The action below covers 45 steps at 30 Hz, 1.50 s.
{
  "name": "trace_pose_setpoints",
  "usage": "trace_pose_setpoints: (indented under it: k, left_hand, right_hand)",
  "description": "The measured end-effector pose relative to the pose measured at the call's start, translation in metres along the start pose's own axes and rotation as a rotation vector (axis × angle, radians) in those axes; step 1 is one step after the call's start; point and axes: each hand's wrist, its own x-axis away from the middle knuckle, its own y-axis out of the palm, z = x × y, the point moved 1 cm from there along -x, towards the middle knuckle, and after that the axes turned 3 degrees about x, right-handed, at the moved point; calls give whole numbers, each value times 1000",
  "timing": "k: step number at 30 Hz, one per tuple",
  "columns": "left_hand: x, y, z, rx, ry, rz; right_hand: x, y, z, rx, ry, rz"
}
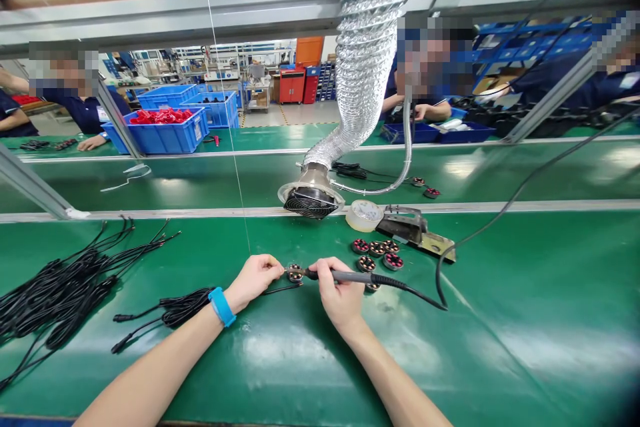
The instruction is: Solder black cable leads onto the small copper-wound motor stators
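My right hand (343, 290) grips a grey soldering iron (350, 276) like a pen, its tip over a small round motor stator (295, 275) with copper windings. On the stator's left side, my left hand (257, 278) is closed in a pinch. A thin solder wire (231, 140) hangs from above and reaches down to this hand; the part between the fingertips is too small to see clearly. Below my left wrist, with its blue band, lies a coiled black cable (187, 307), one end reaching the stator. Several more stators (367, 263) sit just beyond my right hand.
A fume duct (360, 60) hangs ahead, its black grille (311, 202) low above the bench. Behind the stators are a tape roll (365, 215) and an iron stand (417, 230). Black cables (60, 287) are heaped at left. The iron's cord (480, 230) loops right. People work across the line.
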Motion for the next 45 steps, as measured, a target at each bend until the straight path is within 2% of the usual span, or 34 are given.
trace_pose_setpoints:
  k: [7,13,35,40,45]
  left_hand:
    - [0,-1,1,-12,3,-5]
    - [3,0,5,-18,-10,13]
    - [3,1,5,-51,-2,26]
    - [4,1,6,-25,4,12]
    - [2,0,2,-12,56,-20]
  right_hand:
    - [-1,-1,3,-60,101,93]
    - [1,-1,4,-96,146,97]
    - [2,0,6,-32,103,32]
    - [-1,3,3,2,93,-60]
    - [-3,13,4,-23,-54,-262]
